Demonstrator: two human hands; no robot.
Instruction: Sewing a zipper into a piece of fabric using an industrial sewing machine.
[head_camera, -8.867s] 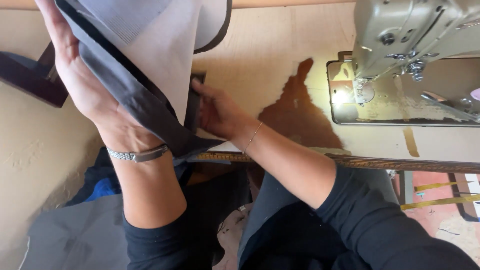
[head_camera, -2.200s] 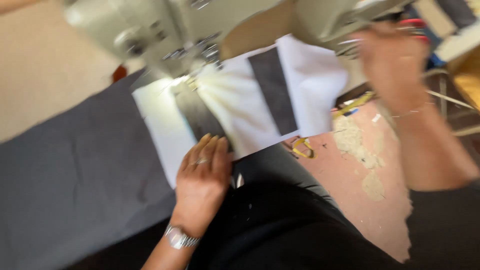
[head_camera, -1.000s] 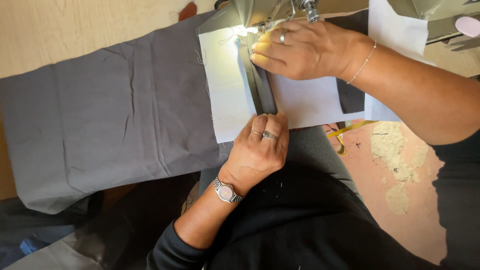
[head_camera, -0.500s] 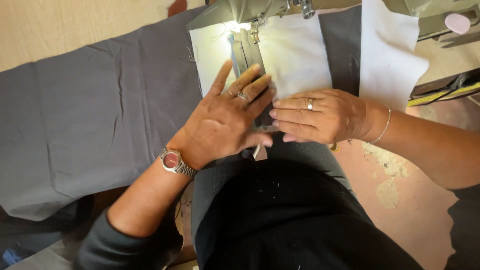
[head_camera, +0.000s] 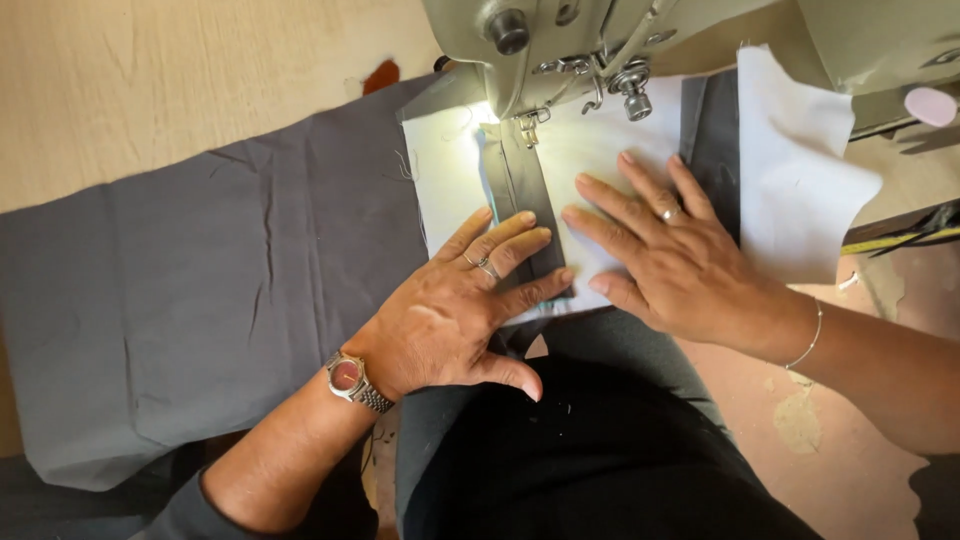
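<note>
Grey cloth (head_camera: 200, 300) lay spread flat over the left half of the wooden sewing table (head_camera: 150, 80), faintly creased, its lower edge hanging past the table's front edge. Pale wood showed bare along the table's far left corner. Toward the middle, a white fabric piece (head_camera: 445, 190) sat on top of the grey cloth, lit by the machine's lamp, with a narrow dark strip (head_camera: 525, 205) running from under the needle area back toward the front edge. The left hand (head_camera: 455, 320) lay palm down on the seam, fingers slightly fanned and pressed flat, fingertips on the dark strip and the white piece; rings on two fingers, a wristwatch (head_camera: 352, 380) with a reddish face on the wrist. The sewing machine head (head_camera: 560, 40), grey-green metal, stood above at the table's far edge, its presser foot (head_camera: 527, 125) down at the top of the strip. Just right of the strip, the right hand (head_camera: 675, 260) rested palm down on the white piece, fingers spread wide and flat, a ring on one finger and a thin bracelet (head_camera: 808, 340) at the wrist. Further right, a second dark strip (head_camera: 715, 140) and more white fabric (head_camera: 800, 170) reached the table's right edge. Neither hand pinched anything; both pressed the layers down.
</note>
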